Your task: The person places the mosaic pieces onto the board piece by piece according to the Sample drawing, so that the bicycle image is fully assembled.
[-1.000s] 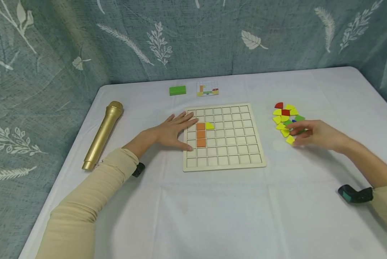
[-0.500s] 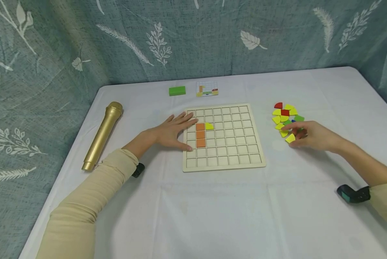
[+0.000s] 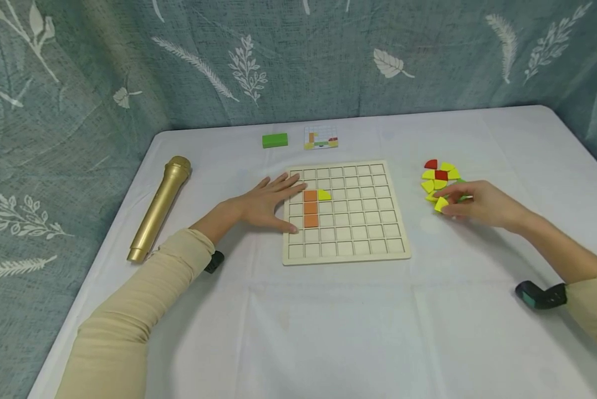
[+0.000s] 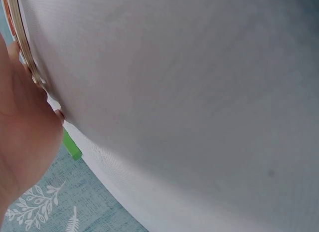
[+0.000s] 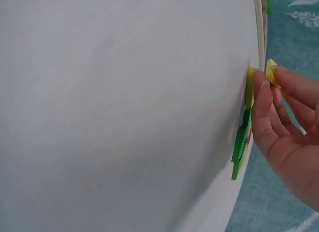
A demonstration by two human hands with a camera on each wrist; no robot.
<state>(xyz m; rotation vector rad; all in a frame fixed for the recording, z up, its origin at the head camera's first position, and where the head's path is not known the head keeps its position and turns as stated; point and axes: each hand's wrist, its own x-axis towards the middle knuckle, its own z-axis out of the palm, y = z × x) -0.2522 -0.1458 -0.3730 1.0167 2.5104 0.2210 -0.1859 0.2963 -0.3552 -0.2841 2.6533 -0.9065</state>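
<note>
My left hand lies with fingers spread over the left edge of a pale wooden grid board. On the board, three orange square tiles form a column, and a yellow quarter-round tile sits right of the top one. My right hand pinches another yellow tile between thumb and fingers, close over a cluster of loose tiles. That cluster holds several yellow tiles, a red square tile and a red quarter-round tile. Green tiles are partly hidden behind the right hand.
A gold microphone lies at the left of the white table. Behind the board are a green block and a small pattern card. A patterned teal curtain hangs along the far edge.
The right hand has taken hold of a yellow tile from the near end of the cluster and brought it slightly left and up in the head view. The left hand has stayed put.
</note>
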